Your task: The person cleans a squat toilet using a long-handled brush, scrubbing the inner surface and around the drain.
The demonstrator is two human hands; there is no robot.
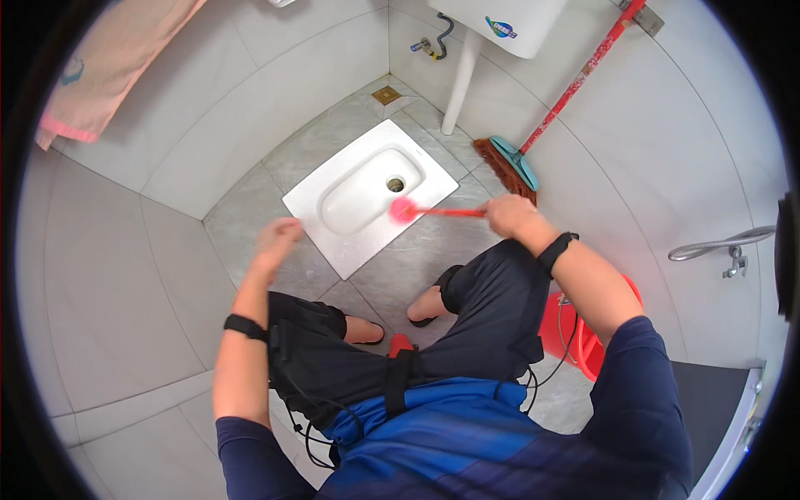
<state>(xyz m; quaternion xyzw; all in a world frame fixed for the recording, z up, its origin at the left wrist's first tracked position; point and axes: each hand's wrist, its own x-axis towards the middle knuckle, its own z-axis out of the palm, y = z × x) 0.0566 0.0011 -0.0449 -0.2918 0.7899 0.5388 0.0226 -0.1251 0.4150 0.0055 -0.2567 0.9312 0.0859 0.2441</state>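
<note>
My right hand (515, 217) is closed round the handle of a red toilet brush (450, 212). The brush's round head (404, 210) looks smeared by motion and shows over the right rim of a white squat toilet (343, 252). Its drain hole (395, 185) lies just beyond the brush head. To the left of the toilet, my left hand (279, 242) hangs in the air with its fingers loosely curled and nothing visible in them. Both wrists wear black straps.
A red bucket (593, 354) stands by my right leg. A small red object (401, 343) sits between my feet. Against the right wall leans a broom (515, 162), near the white cistern (508, 21) and its downpipe (461, 87). A pink towel (108, 62) hangs upper left.
</note>
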